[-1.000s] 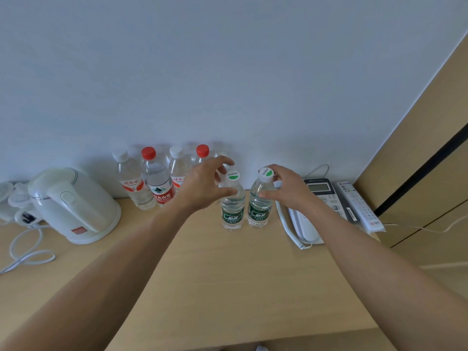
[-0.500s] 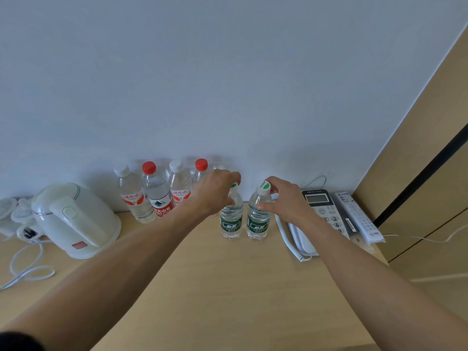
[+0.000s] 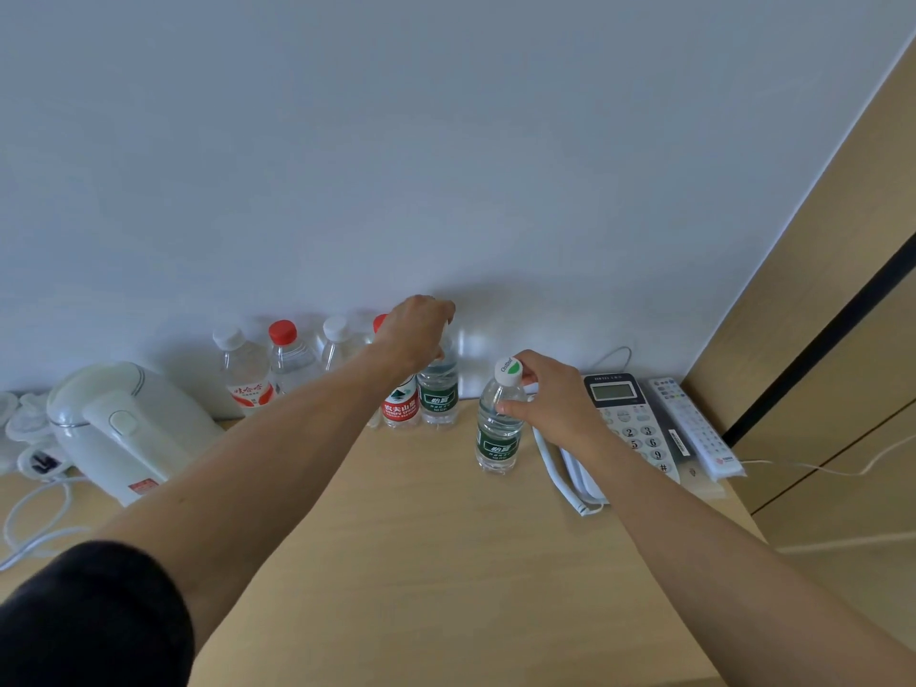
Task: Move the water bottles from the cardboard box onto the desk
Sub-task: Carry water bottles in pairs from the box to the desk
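Note:
Two green-labelled water bottles stand on the wooden desk (image 3: 436, 547). My left hand (image 3: 419, 332) grips the top of the far green-labelled bottle (image 3: 437, 396), which stands against the wall beside a red-labelled bottle (image 3: 400, 406); its cap is hidden by my fingers. My right hand (image 3: 550, 394) holds the neck of the near green-labelled bottle (image 3: 498, 433), which stands upright with its white cap showing. Three more bottles with red or white caps (image 3: 282, 359) line the wall to the left. No cardboard box is in view.
A white electric kettle (image 3: 124, 428) with its cord sits at the left. A white desk phone (image 3: 629, 428) and a remote control (image 3: 694, 428) lie at the right, close to my right hand. A wooden panel (image 3: 818, 339) closes the right side.
My left hand has carried its green-labelled bottle back to the wall beside the red-labelled bottle. My right hand stays on the other bottle, now standing apart from it.

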Available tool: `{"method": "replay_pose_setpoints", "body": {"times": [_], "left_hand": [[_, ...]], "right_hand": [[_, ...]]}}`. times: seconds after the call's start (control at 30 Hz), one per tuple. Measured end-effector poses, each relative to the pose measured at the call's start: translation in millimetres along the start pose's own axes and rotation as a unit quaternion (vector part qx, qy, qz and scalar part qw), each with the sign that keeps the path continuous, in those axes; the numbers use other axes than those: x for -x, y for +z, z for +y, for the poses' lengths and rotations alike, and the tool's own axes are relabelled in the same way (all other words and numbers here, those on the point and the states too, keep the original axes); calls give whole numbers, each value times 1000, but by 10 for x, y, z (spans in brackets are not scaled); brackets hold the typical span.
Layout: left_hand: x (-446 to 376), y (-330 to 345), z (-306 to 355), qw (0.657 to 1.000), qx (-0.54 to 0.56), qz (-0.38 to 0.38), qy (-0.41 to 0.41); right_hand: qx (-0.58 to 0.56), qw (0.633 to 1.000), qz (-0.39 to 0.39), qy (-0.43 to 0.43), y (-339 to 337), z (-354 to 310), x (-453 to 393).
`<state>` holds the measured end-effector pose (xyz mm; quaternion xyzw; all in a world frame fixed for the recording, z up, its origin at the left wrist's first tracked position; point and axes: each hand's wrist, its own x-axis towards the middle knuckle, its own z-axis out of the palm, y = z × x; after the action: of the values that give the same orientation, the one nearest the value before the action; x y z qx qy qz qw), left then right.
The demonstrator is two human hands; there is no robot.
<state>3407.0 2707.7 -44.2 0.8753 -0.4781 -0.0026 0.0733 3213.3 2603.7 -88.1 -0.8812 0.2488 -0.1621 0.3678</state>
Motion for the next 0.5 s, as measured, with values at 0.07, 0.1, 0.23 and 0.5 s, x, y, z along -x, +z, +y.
{"method": "replay_pose_setpoints", "body": {"times": [0.07, 0.1, 0.23, 0.5], "left_hand": [[-21, 0, -8, 1000, -4, -1, 2], [-26, -4, -15, 1000, -5, 0, 1], [-55, -3, -30, 1000, -11, 0, 0], [-24, -29, -19, 999, -38, -12, 14]], "right_hand": [[2, 1000, 3, -3, 3, 3, -1], [3, 1000, 4, -3, 3, 2, 1], [6, 1000, 7, 2, -15, -16, 17], [-12, 1000, 11, 12, -9, -45, 45]]}}
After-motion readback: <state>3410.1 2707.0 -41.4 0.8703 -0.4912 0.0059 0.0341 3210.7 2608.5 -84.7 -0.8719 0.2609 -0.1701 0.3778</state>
